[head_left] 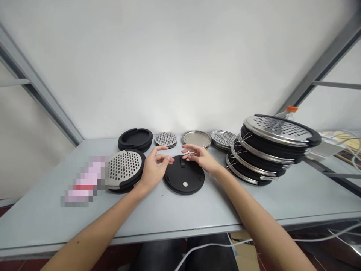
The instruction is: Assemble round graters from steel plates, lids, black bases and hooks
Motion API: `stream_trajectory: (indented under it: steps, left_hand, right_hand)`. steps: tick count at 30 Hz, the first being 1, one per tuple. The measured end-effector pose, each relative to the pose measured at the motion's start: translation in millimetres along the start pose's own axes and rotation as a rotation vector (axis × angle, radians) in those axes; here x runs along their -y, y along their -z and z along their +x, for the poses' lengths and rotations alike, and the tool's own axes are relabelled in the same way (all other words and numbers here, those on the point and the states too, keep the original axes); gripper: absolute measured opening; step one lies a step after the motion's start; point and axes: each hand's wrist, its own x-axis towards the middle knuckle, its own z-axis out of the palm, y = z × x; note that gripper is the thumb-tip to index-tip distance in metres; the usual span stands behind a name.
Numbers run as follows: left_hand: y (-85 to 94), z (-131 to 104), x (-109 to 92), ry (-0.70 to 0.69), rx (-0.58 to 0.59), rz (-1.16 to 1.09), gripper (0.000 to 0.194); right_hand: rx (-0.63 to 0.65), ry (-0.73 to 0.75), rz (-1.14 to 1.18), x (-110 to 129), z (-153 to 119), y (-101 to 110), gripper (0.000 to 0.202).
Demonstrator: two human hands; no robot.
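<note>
A round black disc (pixel 180 180) lies on the grey table, with a pale round spot near its front edge and a small dark tab near its back edge. Over its back left edge is my left hand (pixel 156 165), thumb and fingers apart, holding nothing. My right hand (pixel 199 157) is above the back right edge, its fingers closed on a small metal wire clip (pixel 189 153). Left of the disc, beside my left wrist, sits a perforated metal plate (pixel 125 169) in a black ring.
Black rings (pixel 135 138), a small perforated disc (pixel 166 139), a metal rim plate (pixel 196 139) and perforated plates (pixel 223 139) line the back. A tall stack (pixel 262 150) stands right, near an orange-capped bottle (pixel 291 110). A blurred pink item (pixel 90 177) lies left.
</note>
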Motion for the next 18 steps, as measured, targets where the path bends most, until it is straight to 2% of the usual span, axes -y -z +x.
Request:
stream_trajectory:
  steps: [9, 15, 18]
  left_hand:
    - [-0.1, -1, 5, -0.026, 0.036, 0.044, 0.027]
    - [-1.4, 0, 8, -0.001, 0.059, -0.01, 0.029]
    - [-1.7, -1, 7, 0.01, 0.064, 0.007, 0.029]
  right_hand:
    - [0.034, 0.018, -0.022, -3, 0, 2, 0.053]
    - [-0.068, 0.061, 0.002, -10, 5, 0, 0.049]
    - [-0.083, 0.042, 0.052, -11, 5, -1, 0.063]
